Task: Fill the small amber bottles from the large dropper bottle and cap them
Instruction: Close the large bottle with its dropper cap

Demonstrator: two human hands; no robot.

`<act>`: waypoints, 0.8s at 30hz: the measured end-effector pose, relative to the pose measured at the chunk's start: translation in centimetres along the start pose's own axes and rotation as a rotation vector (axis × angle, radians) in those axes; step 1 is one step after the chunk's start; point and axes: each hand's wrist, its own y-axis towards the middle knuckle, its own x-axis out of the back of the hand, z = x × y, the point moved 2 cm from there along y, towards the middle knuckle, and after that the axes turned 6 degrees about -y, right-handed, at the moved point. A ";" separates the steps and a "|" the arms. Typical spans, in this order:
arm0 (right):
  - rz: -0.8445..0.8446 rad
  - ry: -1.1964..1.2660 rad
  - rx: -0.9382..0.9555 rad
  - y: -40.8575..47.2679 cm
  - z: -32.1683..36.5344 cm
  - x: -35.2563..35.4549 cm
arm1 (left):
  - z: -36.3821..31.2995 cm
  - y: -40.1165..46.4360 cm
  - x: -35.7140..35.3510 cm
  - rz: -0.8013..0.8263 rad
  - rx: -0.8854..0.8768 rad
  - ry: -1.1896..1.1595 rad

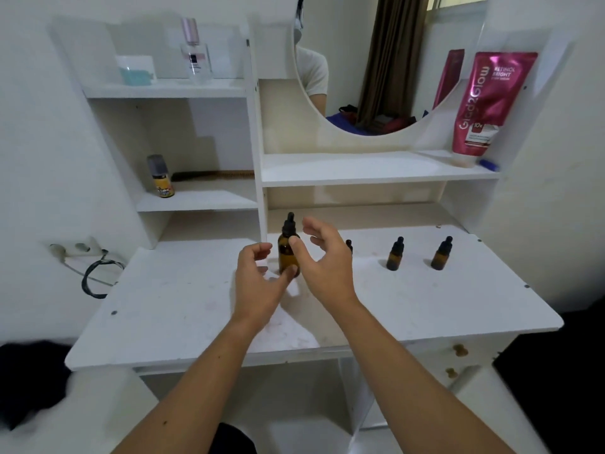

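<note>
Both hands, left (253,280) and right (322,257), hover loosely spread and holding nothing around the upright large amber glass dropper bottle (288,253) standing between them (left thumb nearest its base); three small capped amber bottles (394,255) line the white tabletop (425,306) rightward.

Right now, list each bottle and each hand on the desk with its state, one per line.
Large dropper bottle: upright, capped, between the hands.
Middle small bottle: upright, capped.
Right small bottle: upright, capped.
Third small bottle: mostly hidden behind the right hand.
Left hand: loosely curled, holds nothing.
Right hand: open, holds nothing.
</note>
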 end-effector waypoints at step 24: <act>0.103 0.060 -0.121 3.1 0.0 -1.0 | 0.7 1.2 -1.2 0.113 0.030 0.040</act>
